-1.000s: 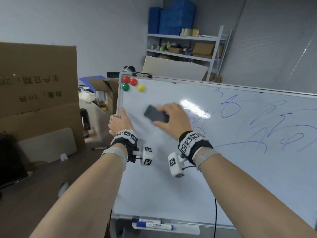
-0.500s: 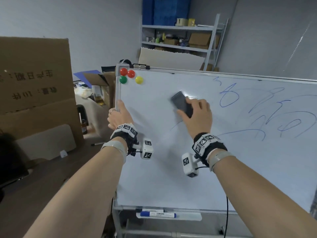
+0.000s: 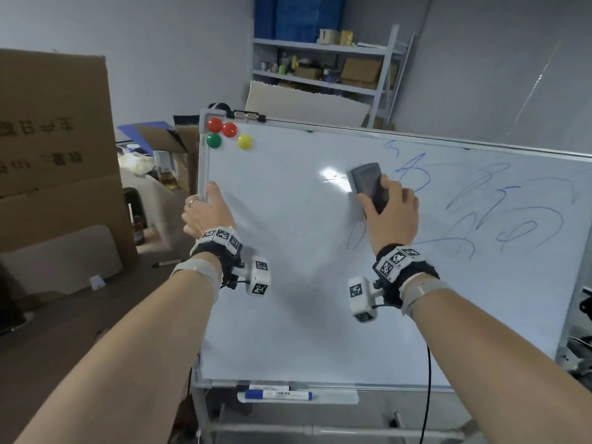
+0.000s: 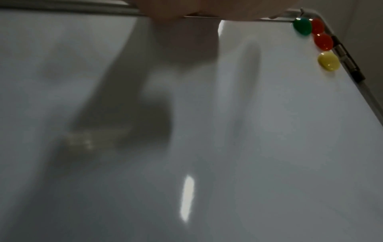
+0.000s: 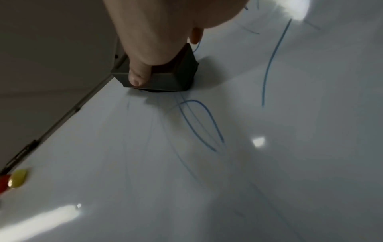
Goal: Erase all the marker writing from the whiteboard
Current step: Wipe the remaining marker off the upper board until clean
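Note:
A whiteboard [image 3: 288, 315] on a stand fills the middle of the head view. Blue marker writing [image 3: 480, 206] covers its right half; the left half is wiped. My right hand [image 3: 389, 213] grips a dark grey eraser [image 3: 368, 184] and presses it flat on the board at the left end of the writing. In the right wrist view the eraser [image 5: 165, 77] sits under my thumb, with blue strokes [image 5: 199, 124] just below it. My left hand [image 3: 205, 213] grips the board's left frame edge. In the left wrist view only its fingers [image 4: 186, 9] show at the frame.
Red, green and yellow magnets [image 3: 229, 136] sit in the board's top left corner. A blue marker [image 3: 277, 395] lies in the tray below. Large cardboard boxes [image 3: 54, 155] stand to the left, a metal shelf [image 3: 323, 65] behind the board.
My right hand has swept the eraser from the board's left part rightwards, up to the first blue strokes. The left hand has kept its hold on the frame.

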Motion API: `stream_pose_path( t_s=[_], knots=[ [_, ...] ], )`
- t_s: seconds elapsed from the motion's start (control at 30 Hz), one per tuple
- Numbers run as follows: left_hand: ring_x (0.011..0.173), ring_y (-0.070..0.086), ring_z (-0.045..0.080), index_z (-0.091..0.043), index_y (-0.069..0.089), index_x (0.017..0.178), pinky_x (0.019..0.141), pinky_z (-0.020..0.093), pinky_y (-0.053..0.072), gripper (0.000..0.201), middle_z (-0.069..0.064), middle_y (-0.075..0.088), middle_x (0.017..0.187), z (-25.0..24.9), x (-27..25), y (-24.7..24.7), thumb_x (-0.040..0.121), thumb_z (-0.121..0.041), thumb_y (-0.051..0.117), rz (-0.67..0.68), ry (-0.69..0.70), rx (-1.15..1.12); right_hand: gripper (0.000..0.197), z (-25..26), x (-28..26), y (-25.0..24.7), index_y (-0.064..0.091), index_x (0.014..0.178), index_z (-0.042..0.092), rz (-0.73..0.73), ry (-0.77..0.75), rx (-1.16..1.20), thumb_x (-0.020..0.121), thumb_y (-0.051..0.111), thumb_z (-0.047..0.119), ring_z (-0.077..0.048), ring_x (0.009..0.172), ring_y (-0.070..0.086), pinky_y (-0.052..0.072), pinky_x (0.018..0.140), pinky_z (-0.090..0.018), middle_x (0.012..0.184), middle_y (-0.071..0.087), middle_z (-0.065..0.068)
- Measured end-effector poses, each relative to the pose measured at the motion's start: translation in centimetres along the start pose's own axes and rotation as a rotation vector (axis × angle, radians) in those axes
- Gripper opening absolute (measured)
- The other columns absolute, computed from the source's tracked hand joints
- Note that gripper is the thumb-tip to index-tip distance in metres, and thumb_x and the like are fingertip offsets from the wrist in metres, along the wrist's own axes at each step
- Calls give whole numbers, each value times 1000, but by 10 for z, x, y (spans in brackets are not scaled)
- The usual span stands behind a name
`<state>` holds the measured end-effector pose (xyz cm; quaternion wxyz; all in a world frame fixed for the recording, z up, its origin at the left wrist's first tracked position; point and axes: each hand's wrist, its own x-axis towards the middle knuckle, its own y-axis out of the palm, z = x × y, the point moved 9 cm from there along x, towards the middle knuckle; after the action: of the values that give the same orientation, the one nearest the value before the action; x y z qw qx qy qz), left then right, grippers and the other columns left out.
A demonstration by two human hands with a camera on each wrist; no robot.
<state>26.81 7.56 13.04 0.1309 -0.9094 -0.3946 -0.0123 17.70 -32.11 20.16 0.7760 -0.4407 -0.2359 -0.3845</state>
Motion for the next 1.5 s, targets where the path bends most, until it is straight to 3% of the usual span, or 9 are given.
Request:
stream_pose_path(
  t_s=[0.07, 0.2, 0.27, 0.53, 0.83, 0.97, 1.13, 1.37, 1.5],
  knots=[
    [127, 46, 33, -6, 54, 130, 110, 48, 27, 66, 14, 58, 132, -10, -5, 4, 93, -58, 39, -9, 10, -12, 48, 2, 6, -2, 56, 123, 27, -8, 1, 39, 84, 70, 50, -30, 107, 47, 48, 87, -44, 115, 55, -7],
    [128, 44, 33, -5, 54, 132, 111, 48, 26, 66, 15, 55, 136, -7, 0, -3, 95, -58, 39, -29, -13, 0, 50, 64, -41, 39, 63, 122, 26, 236, -491, 10, 80, 74, 51, -27, 101, 51, 48, 85, -42, 107, 57, -2],
    [129, 44, 34, -5, 54, 133, 111, 48, 26, 67, 16, 55, 136, -3, 2, -6, 94, -58, 38, -33, -30, 20, 51, 74, -47, 44, 62, 125, 26, 237, -587, -73, 84, 68, 55, -26, 100, 52, 47, 84, -41, 108, 58, -1],
    [131, 43, 34, -4, 52, 135, 112, 48, 24, 66, 16, 54, 138, -5, -10, -2, 96, -54, 38, -80, -38, 28, 52, -7, 41, -24, 54, 129, 23, -38, -57, -46, 89, 61, 54, -33, 107, 49, 46, 88, -44, 119, 56, -11],
    [141, 37, 26, -10, 39, 146, 121, 41, 14, 75, 7, 45, 147, 12, -61, 5, 83, -50, 46, -338, 24, 138, 50, 5, -62, 31, 65, 117, 27, 379, -791, -86, 73, 80, 46, -25, 92, 53, 46, 77, -38, 97, 58, -2],
    [152, 16, 23, -7, 21, 155, 124, 44, 7, 81, 7, 21, 162, -2, -90, 22, 89, -47, 44, -291, 130, 198, 49, -12, -48, 13, 64, 122, 27, 291, -765, -107, 80, 73, 51, -25, 95, 53, 42, 79, -36, 100, 59, 0],
    [154, 7, 23, -8, 13, 158, 125, 44, 3, 80, 6, 11, 166, -18, -108, 43, 93, -43, 45, -137, 132, 186, 48, -35, 13, -24, 61, 124, 27, 84, -385, -41, 84, 70, 51, -26, 103, 50, 43, 87, -40, 109, 59, 0],
    [154, 9, 22, -9, 18, 157, 124, 42, 6, 79, 5, 13, 166, -9, -111, 28, 91, -37, 50, -162, 122, 176, 52, 4, -58, 24, 64, 118, 29, 407, -699, 0, 72, 79, 47, -23, 96, 51, 47, 82, -39, 98, 57, 0],
    [153, 12, 21, -10, 19, 157, 124, 43, 8, 79, 5, 14, 165, -5, -108, 19, 89, -37, 51, -155, 138, 166, 48, 3, -93, 37, 64, 109, 27, 501, -716, 19, 67, 83, 42, -22, 94, 52, 47, 81, -36, 95, 55, 1]
  ],
)
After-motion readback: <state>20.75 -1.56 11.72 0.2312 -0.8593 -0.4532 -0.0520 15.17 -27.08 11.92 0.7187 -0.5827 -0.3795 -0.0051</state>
